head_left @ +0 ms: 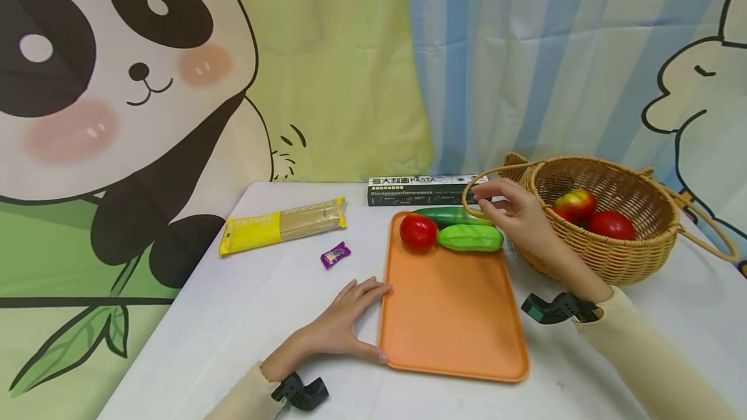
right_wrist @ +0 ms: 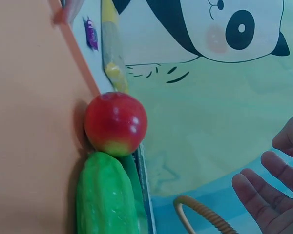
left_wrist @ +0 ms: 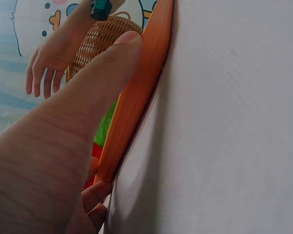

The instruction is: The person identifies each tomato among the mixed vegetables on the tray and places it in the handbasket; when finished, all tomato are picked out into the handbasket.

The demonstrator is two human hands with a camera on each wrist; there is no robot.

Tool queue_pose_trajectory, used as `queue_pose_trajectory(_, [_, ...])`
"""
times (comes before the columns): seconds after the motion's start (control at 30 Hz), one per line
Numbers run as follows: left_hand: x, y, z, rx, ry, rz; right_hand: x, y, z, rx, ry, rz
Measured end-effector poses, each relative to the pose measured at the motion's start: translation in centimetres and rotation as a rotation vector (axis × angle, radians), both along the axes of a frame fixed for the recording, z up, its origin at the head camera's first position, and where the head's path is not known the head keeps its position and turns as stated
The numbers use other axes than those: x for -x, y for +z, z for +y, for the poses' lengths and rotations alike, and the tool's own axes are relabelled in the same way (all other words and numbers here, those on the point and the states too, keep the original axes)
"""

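Observation:
My left hand [head_left: 341,323] rests at the left edge of an orange tray [head_left: 455,316], thumb and fingers spread and touching its rim. At the tray's far end lie a red apple [head_left: 418,233], a light green, ridged vegetable [head_left: 470,238] and a dark green cucumber [head_left: 446,215], partly hidden behind them. Above the far right corner my right hand [head_left: 522,219] hovers beside the handle [head_left: 502,168] of a wicker basket [head_left: 607,264]. Its fingers are loosely bent with nothing between them; in the right wrist view they stand apart from the handle [right_wrist: 205,212].
Inside the basket are a red-yellow apple [head_left: 576,204] and red fruit [head_left: 611,225]. A black-and-white pasta box [head_left: 417,196] stands behind the tray. Left of it lie a yellow spaghetti packet [head_left: 280,225] and a small purple wrapped sweet [head_left: 335,255]. Printed curtains hang behind the table.

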State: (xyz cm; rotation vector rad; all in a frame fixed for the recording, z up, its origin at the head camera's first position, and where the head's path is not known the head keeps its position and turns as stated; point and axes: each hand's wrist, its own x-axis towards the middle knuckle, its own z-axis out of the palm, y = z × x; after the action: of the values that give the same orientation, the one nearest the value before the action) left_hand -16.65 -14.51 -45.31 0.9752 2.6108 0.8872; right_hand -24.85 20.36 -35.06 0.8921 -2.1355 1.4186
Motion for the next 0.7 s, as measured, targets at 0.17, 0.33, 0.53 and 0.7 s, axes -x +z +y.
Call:
queue_pose_trajectory(0.17, [-0.1, 0.2, 0.0, 0.004, 0.004, -0.009, 0.1, -0.9, -0.9, -0.003, 0.049, -0.039])
queue_pose_trajectory(0.33, [-0.1, 0.2, 0.0, 0.005, 0.005, -0.012, -0.1, -1.7, -1.9, -0.058, 0.073, -0.08])
queue_pose_trajectory(0.53, [-0.1, 0.1, 0.0, 0.014, 0.01, -0.023, 0.7, -3.5, -2.7, -0.156, 0.078, -0.136])
queue_pose_trajectory(0.7, [-0.1, 0.0, 0.0, 0.012, 0.007, -0.023, 1.1, -4.2, -3.6, -0.239, 0.115, -0.118])
